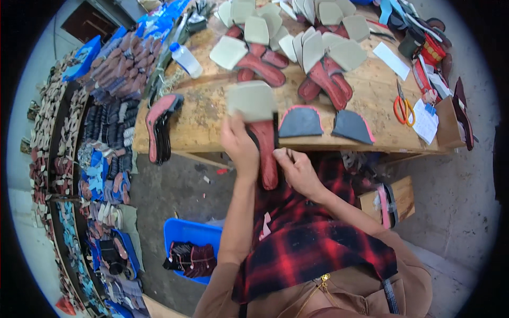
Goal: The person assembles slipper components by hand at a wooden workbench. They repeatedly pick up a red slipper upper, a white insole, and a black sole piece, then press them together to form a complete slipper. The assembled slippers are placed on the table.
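Over the table's near edge, my left hand point(239, 146) grips a dark red insole point(269, 161) by its left side. A pale grey-cream, rounded-square flap point(252, 100) sits at the insole's far end, slightly blurred. Black material shows along both sides of the insole. My right hand point(298, 170) is closed, with thumb and fingertips pinched at the insole's right edge; whatever small part lies between them is hidden. Two dark grey curved pieces with pink edging, one on the left point(300, 122) and one on the right point(352, 126), lie just beyond my right hand.
On the wooden table point(207, 114) are piles of red insoles with pale flaps point(328, 79), a bottle point(185, 60), orange-handled scissors point(403, 108) and paper point(391, 60). Stacked soles point(161, 127) hang over its left corner. A blue bin point(177, 233) stands below; loaded shelves point(69, 175) line the left.
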A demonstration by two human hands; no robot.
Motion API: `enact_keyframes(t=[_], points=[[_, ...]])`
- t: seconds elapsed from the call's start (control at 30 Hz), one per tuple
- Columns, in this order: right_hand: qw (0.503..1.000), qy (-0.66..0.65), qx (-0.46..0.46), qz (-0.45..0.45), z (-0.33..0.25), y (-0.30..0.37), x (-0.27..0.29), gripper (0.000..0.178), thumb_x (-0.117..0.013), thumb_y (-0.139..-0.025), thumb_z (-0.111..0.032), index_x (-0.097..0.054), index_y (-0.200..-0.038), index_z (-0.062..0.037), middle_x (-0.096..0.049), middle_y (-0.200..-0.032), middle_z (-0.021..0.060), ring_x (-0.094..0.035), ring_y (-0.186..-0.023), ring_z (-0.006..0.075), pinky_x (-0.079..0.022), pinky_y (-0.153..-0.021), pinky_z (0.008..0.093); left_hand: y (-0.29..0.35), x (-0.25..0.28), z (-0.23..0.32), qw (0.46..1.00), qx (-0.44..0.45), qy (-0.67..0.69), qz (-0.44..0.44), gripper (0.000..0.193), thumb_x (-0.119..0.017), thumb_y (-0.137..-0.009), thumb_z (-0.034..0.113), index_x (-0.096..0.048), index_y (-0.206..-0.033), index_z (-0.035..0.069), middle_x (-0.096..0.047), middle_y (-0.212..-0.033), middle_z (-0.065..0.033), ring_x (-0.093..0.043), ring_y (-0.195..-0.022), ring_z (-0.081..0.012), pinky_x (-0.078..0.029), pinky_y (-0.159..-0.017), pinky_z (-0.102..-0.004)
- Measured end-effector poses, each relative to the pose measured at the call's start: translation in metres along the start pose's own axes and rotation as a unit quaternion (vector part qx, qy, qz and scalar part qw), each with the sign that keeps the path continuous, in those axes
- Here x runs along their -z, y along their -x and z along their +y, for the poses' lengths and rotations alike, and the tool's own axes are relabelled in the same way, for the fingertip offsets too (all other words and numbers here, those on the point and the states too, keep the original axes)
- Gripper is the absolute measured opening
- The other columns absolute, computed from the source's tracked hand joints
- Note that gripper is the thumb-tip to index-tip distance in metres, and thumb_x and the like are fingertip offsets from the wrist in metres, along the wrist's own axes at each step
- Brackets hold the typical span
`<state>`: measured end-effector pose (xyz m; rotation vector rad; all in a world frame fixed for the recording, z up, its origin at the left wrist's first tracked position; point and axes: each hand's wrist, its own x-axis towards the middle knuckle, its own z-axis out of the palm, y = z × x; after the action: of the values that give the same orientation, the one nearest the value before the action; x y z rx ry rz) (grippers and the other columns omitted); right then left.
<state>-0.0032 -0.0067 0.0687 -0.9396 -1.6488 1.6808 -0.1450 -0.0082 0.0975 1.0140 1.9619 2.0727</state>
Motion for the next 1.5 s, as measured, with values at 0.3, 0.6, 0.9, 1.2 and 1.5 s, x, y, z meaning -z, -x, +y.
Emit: enact_keyframes(t=[0.3,0.6,0.9,1.2,1.5], points=[[0.849,0.443,0.284,-0.056,0.008,0.004,0.045,0.01,-0.067,-0.087,-0.016,-0.062,-0.087,-0.0075,-0.055,-0.062,0.0122,-0.06,-0.055,0.0288,-0.045,-0.05,0.0389,0.028,0.007,-0.034,0.866,0.343,0.345,-0.119,0.047,-0.048,-0.103,0.039,-0.047,-0.127,-0.001,-0.056,-0.12,-0.0131,-0.058,-0.101,-0.0186,-0.047,-0.088,-0.0318],[0.991,0.072,0.081,-0.077,-0.014,-0.058,0.037,0.035,-0.055,-0.099,-0.029,-0.067,-0.099,0.0034,-0.062,-0.077,0.0039,-0.054,-0.076,0.0068,-0.046,-0.069,0.0289,0.055,-0.005,-0.007,0.852,0.304,0.366,-0.218,0.062,-0.046,-0.099,0.051,-0.048,-0.136,0.001,-0.061,-0.12,-0.0098,-0.057,-0.114,-0.0185,-0.044,-0.102,-0.034],[0.981,-0.019,-0.083,-0.175,0.009,0.01,0.034,0.042,-0.051,-0.099,-0.039,-0.066,-0.096,0.0011,-0.06,-0.073,0.0051,-0.055,-0.065,0.0132,-0.045,-0.061,0.0293,0.055,0.014,-0.019,0.83,0.348,0.396,-0.183,0.057,-0.045,-0.099,0.055,-0.056,-0.109,0.0,-0.058,-0.085,-0.0058,-0.056,-0.072,-0.0147,-0.05,-0.069,-0.0304],[0.986,-0.083,-0.077,-0.124,0.003,-0.036,0.065,0.045,-0.047,-0.1,-0.044,-0.066,-0.087,-0.0057,-0.068,-0.074,0.0048,-0.056,-0.051,0.0084,-0.032,-0.043,0.0208,0.054,0.015,-0.02,0.842,0.356,0.377,-0.149,0.065,-0.04,-0.094,0.067,-0.055,-0.105,0.004,-0.056,-0.081,-0.004,-0.054,-0.071,-0.0158,-0.046,-0.068,-0.0288],[0.986,-0.151,0.049,-0.054,-0.013,-0.047,0.005,0.032,-0.059,-0.098,-0.03,-0.059,-0.079,-0.0051,-0.047,-0.072,-0.0094,-0.039,-0.068,0.0017,-0.036,-0.059,0.0218,0.056,-0.004,-0.007,0.807,0.366,0.444,-0.136,0.064,-0.044,-0.099,0.052,-0.043,-0.139,0.001,-0.054,-0.13,-0.0119,-0.055,-0.116,-0.0216,-0.044,-0.101,-0.0362]])
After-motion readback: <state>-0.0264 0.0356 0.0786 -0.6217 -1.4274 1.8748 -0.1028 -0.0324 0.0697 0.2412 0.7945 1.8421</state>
